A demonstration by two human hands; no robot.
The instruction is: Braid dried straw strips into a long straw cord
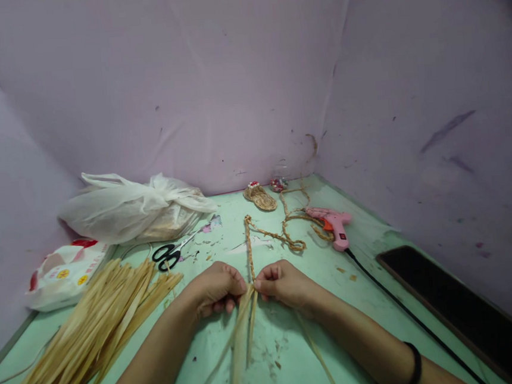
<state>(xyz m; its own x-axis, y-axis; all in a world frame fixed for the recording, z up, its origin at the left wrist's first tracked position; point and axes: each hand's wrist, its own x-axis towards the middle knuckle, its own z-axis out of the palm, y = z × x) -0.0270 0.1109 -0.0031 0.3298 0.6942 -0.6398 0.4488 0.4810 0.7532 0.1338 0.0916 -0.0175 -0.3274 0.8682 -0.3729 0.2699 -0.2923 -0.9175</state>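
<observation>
The hands, left [222, 287] and right [282, 282], nearly meet, pinching the braid [249, 246] mid-worktop [216, 351], where its loose strands [241, 360] begin. A slack pinch could let the plait unravel. The glue gun's cord [395, 296] crosses toward the near right corner, hemming the right forearm; the near edge offers more room.

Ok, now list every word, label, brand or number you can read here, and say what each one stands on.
No text can be read for certain.
White and red packet: small red lettering and marks in yellow circles, too blurred to read.
Pink glue gun: a tiny pale mark on its red switch, too small to read.
</observation>
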